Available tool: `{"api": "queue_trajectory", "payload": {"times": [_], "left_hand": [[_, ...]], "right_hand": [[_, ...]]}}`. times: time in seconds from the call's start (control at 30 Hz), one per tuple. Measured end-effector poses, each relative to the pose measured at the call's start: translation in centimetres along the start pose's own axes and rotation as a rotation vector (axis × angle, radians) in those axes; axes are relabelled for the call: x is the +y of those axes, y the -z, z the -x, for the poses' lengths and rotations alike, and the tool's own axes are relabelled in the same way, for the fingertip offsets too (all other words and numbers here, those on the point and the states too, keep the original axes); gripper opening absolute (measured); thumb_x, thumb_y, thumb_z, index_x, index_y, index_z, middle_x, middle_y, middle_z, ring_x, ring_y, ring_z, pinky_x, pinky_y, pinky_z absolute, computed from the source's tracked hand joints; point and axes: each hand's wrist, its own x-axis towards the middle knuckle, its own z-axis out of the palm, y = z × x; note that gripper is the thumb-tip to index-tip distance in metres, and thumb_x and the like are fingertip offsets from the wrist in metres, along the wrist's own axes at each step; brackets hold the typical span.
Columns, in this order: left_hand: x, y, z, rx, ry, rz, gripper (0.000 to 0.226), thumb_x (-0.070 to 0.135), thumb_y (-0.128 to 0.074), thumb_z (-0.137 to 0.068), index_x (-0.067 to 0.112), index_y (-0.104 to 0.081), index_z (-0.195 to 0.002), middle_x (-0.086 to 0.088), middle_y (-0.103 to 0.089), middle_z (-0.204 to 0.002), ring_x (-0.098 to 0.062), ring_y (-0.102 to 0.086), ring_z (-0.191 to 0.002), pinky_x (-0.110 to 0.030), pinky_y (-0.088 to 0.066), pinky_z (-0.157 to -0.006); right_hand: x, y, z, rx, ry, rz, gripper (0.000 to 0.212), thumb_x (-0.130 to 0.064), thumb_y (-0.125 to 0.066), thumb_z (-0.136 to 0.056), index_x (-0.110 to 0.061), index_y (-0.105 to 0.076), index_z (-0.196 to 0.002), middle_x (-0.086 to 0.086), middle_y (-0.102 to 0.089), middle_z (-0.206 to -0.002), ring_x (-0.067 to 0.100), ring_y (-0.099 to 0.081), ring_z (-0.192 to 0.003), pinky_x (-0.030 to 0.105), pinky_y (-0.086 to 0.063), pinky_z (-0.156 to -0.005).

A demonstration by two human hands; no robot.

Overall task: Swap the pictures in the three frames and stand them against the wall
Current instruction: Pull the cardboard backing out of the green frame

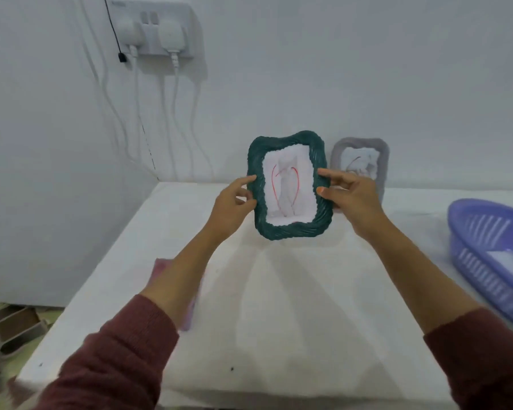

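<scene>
White wall (338,69) backs a white bench (293,321), whose left edge runs from 10 o'clock down to 7 o'clock, with bare cloth open between the forearms at 6 o'clock. A green frame (288,232) hangs upright above the bench at centre, facing the camera. The left hand (231,208) pinches its left rim and the right hand (353,196) pinches its right rim, fingers lightly curled. A grey frame (382,155) leans on the wall at 1 o'clock. A purple basket (471,261) sits at 3 o'clock, and a pink item (187,318) lies half hidden at 8 o'clock.

A purple basket (486,276) rests on the table (293,321) (chargers (170,35) plugged above).
</scene>
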Motion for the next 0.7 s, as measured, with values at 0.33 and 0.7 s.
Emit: {"api": "queue_trajectory", "payload": {"times": [0.33, 0.7], "left_hand": [[6.4, -8.5, 3.7, -0.174, 0.264, 0.135, 0.045, 0.033, -0.042, -0.096, 0.022, -0.035, -0.139, -0.007, -0.052, -0.130, -0.022, -0.059, -0.100, -0.033, -0.048, -0.088], [3.4, -7.2, 3.9, -0.188, 0.466, 0.103, 0.051, -0.009, -0.049, -0.086, 0.003, -0.044, -0.134, -0.018, -0.062, -0.108, -0.024, -0.061, -0.082, -0.025, -0.053, -0.065]], "right_hand": [[-4.0, 3.0, 2.7, -0.206, 0.027, 0.977, 0.013, 0.003, -0.056, -0.078, 0.009, -0.067, -0.081, 0.020, -0.064, -0.077, 0.027, -0.059, -0.072, 0.020, -0.045, -0.059], [-0.4, -0.5, 6.4, -0.211, 0.039, 0.854, 0.019, -0.020, -0.056, -0.088, -0.013, -0.070, -0.100, 0.005, -0.069, -0.102, 0.022, -0.063, -0.090, 0.031, -0.049, -0.082]]}}
